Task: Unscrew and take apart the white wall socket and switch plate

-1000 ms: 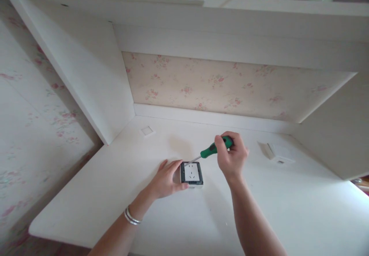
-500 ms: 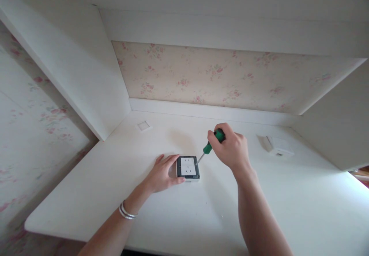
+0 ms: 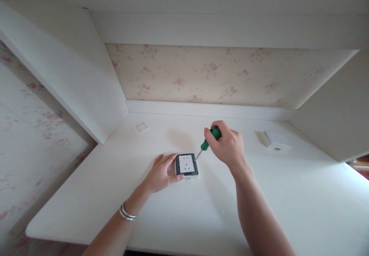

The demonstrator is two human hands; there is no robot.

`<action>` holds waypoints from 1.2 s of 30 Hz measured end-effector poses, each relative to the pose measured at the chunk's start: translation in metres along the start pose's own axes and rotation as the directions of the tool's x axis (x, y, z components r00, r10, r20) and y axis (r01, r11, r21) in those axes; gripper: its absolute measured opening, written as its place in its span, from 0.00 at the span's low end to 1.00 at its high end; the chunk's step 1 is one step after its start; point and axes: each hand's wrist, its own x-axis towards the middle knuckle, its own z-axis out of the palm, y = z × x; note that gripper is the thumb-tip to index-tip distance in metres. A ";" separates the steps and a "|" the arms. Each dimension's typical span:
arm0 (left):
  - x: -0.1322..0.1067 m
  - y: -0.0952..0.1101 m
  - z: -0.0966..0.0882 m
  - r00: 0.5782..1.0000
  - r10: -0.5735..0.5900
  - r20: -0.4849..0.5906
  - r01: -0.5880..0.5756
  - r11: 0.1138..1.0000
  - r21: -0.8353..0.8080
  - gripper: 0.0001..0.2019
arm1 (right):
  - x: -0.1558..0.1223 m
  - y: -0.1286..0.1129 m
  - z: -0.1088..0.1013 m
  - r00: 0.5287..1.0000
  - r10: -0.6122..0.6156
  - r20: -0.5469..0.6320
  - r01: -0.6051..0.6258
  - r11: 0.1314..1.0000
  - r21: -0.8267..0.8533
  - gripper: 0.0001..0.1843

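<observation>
A wall socket point(image 3: 186, 164) with a white face and a dark surround lies face up on the white desk, seated on a white box. My left hand point(image 3: 163, 173) grips it from the left, fingers at the far corner and thumb on the near edge. In my right hand point(image 3: 227, 142) is a green-handled screwdriver point(image 3: 205, 145), wrapped by the fingers and tilted down to the left. Its metal tip meets the socket's dark right border. Whether the tip sits in a screw is too small to tell.
A thin white square frame point(image 3: 142, 127) lies at the back left of the desk point(image 3: 115, 194). Toward the back right stands a white box point(image 3: 277, 140). White side panels and an overhanging shelf point(image 3: 201, 27) enclose the desk, with flowered wallpaper behind.
The screwdriver tip has shifted slightly toward the far end of the socket's right border. Both hands keep their holds. The whole view has moved a little.
</observation>
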 end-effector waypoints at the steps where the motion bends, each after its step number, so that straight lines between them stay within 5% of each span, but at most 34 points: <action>1: 0.000 -0.001 0.000 1.000 -0.002 -0.002 0.002 1.000 0.000 0.39 | 0.000 -0.001 0.000 1.000 -0.006 0.014 0.007 1.000 -0.010 0.11; 11: 0.000 -0.004 0.003 1.000 0.001 -0.007 -0.001 1.000 0.005 0.39 | -0.002 -0.005 0.003 0.997 -0.023 0.072 0.027 0.998 -0.053 0.12; 19: 0.001 -0.004 0.003 0.999 0.012 -0.030 -0.011 1.000 0.020 0.35 | -0.008 -0.021 -0.014 0.971 -0.071 0.229 0.103 0.986 -0.129 0.15; 27: 0.001 -0.003 0.003 0.997 0.081 -0.014 -0.079 0.994 0.074 0.32 | -0.012 -0.027 -0.006 0.993 0.025 0.114 0.012 0.949 -0.314 0.20; 36: 0.004 -0.005 0.006 0.993 0.060 -0.099 -0.056 0.998 0.043 0.34 | -0.015 -0.034 -0.010 0.940 -0.132 0.315 0.164 0.984 -0.077 0.12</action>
